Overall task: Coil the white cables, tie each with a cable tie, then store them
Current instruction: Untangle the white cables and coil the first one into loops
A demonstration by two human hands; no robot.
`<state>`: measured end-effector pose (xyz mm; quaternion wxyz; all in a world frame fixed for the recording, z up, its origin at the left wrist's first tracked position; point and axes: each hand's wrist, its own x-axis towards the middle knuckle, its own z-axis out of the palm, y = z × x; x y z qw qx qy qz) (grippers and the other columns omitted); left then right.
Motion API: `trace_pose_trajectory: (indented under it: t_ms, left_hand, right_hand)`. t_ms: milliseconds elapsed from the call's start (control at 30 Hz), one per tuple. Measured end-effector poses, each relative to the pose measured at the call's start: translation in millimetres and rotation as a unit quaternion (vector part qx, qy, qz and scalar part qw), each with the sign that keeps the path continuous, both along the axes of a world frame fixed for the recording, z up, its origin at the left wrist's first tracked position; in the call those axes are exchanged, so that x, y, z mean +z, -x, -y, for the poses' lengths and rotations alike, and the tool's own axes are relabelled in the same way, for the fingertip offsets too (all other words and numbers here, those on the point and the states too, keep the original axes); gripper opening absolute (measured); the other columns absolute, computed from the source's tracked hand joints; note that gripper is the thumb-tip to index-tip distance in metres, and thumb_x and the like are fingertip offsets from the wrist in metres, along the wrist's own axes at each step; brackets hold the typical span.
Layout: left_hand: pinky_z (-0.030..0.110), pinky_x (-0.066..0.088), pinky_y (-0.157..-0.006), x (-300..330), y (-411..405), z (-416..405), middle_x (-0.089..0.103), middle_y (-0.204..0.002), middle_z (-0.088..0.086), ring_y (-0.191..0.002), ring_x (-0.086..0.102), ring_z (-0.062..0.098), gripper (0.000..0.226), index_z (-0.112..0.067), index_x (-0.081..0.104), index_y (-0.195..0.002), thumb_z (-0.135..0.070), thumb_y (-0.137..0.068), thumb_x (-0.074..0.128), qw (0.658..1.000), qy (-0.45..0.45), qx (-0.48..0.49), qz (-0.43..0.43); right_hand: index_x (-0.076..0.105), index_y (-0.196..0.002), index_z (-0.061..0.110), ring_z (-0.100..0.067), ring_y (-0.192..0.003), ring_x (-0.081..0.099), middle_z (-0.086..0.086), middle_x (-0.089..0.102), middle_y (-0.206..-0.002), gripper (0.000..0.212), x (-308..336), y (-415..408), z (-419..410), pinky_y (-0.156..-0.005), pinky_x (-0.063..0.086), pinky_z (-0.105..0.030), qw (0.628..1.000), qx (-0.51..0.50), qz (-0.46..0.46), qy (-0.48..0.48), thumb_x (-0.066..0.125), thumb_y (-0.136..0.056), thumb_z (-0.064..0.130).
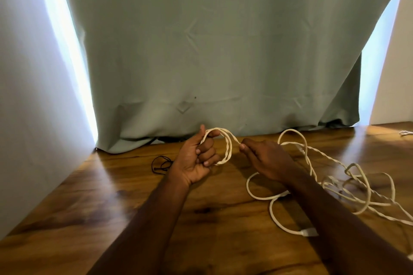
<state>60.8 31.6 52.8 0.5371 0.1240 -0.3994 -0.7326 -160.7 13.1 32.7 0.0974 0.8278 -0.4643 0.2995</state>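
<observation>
The white cable (228, 147) looks light, limp and a little springy, so its loops will likely slip open unless pinched where the strands cross. A small coil of it sits in the left hand (196, 161), fingers curled shut around the loops. Just right of the coil, the right hand (266, 158) pinches the running strand. The loose tangle sprawls further right on the wooden table (134, 196); a black cable tie (161, 163) lies left of the coil.

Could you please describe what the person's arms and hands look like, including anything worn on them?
Both forearms are bare, with no sleeves in view. The left hand and right hand wear no gloves, and no rings, watch or bracelets are visible. Fingernails on the left hand look short and unpainted.
</observation>
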Motion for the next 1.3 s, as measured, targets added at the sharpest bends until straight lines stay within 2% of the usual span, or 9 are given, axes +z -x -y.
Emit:
trace_pose_trajectory:
  t_ms: [133,400,700,767,867,933,1000,1167,1300]
  left_hand:
    - [0.019,0.026,-0.036,4,-1,-3,0.031,-0.040,-0.007,-0.029,0.027,0.003,0.049,0.004,0.067,-0.103,-0.034,-0.102,0.036,0.999,0.026,0.004,-0.045]
    - [0.021,0.041,-0.050,19,16,3,0.040,-0.057,-0.006,-0.043,0.037,0.004,0.045,0.009,0.045,-0.134,-0.020,-0.101,0.039,0.992,0.047,0.074,-0.091]
    - [0.035,0.058,-0.063,11,35,23,0.055,-0.060,0.004,-0.049,0.056,0.014,0.026,0.000,0.051,-0.127,-0.005,-0.103,0.042,0.958,0.009,0.287,0.015]
    - [0.030,0.057,-0.063,9,40,19,0.056,-0.065,0.005,-0.054,0.059,0.014,0.028,-0.006,0.051,-0.130,-0.006,-0.104,0.040,0.929,0.048,0.346,0.126]
    - [0.019,0.049,-0.058,-1,45,10,0.055,-0.073,0.002,-0.062,0.055,0.007,0.030,-0.016,0.049,-0.133,-0.010,-0.106,0.037,0.844,0.190,0.385,0.322]
    - [0.021,0.046,-0.057,-5,48,10,0.055,-0.075,0.000,-0.063,0.051,0.005,0.030,-0.016,0.050,-0.131,-0.009,-0.105,0.038,0.785,0.273,0.396,0.391]
    - [0.022,0.046,-0.058,-7,47,11,0.055,-0.075,-0.001,-0.063,0.052,0.003,0.025,-0.012,0.053,-0.123,-0.006,-0.104,0.038,0.751,0.324,0.403,0.411]
    - [0.025,0.051,-0.065,-29,39,13,0.062,-0.089,-0.005,-0.078,0.062,0.006,0.021,-0.011,0.051,-0.114,-0.001,-0.098,0.043,0.705,0.403,0.337,0.477]
    - [0.038,0.053,-0.068,-32,40,17,0.063,-0.091,-0.001,-0.080,0.062,0.011,0.015,-0.016,0.052,-0.105,-0.007,-0.100,0.042,0.694,0.379,0.333,0.514]
  right_hand:
    - [0.065,-0.103,0.030,-0.016,-0.075,0.061,0.004,0.069,-0.084,0.057,-2,10,8,-0.075,0.044,-0.033,0.997,-0.054,-0.012,0.055,0.015,-0.103,0.059]
    - [0.061,-0.106,0.026,-0.017,-0.071,0.057,0.001,0.068,-0.087,0.043,-6,-23,1,-0.067,0.038,-0.029,0.992,-0.015,-0.113,0.049,0.028,-0.105,0.053]
    - [0.059,-0.123,0.026,-0.024,-0.088,0.063,-0.002,0.070,-0.098,0.027,0,-28,-2,-0.085,0.051,-0.039,0.987,0.026,-0.148,0.049,0.045,-0.101,0.033]
    - [0.062,-0.126,0.023,-0.025,-0.091,0.063,-0.004,0.070,-0.099,0.029,1,-31,-3,-0.085,0.050,-0.038,0.986,0.049,-0.142,0.072,0.049,-0.100,0.029]
    - [0.069,-0.111,0.013,-0.027,-0.078,0.063,-0.009,0.071,-0.087,0.020,3,-34,-7,-0.075,0.052,-0.041,0.980,0.090,-0.126,0.127,0.062,-0.093,0.019]
    - [0.070,-0.100,0.010,-0.026,-0.069,0.061,-0.010,0.070,-0.078,0.014,3,-32,-9,-0.070,0.055,-0.044,0.977,0.091,-0.130,0.139,0.068,-0.087,0.014]
    - [0.067,-0.106,0.009,-0.025,-0.064,0.059,-0.010,0.068,-0.074,0.021,3,-26,-9,-0.064,0.054,-0.041,0.978,0.104,-0.105,0.145,0.071,-0.086,0.012]
    - [0.048,-0.117,0.021,-0.024,-0.068,0.062,-0.006,0.069,-0.082,0.038,7,-14,-15,-0.070,0.036,-0.028,0.980,0.107,-0.062,0.155,0.070,-0.086,0.017]
    - [0.057,-0.117,0.022,-0.023,-0.071,0.067,-0.003,0.073,-0.087,0.030,9,-6,-19,-0.062,0.044,-0.027,0.985,0.082,-0.056,0.142,0.068,-0.090,0.026]
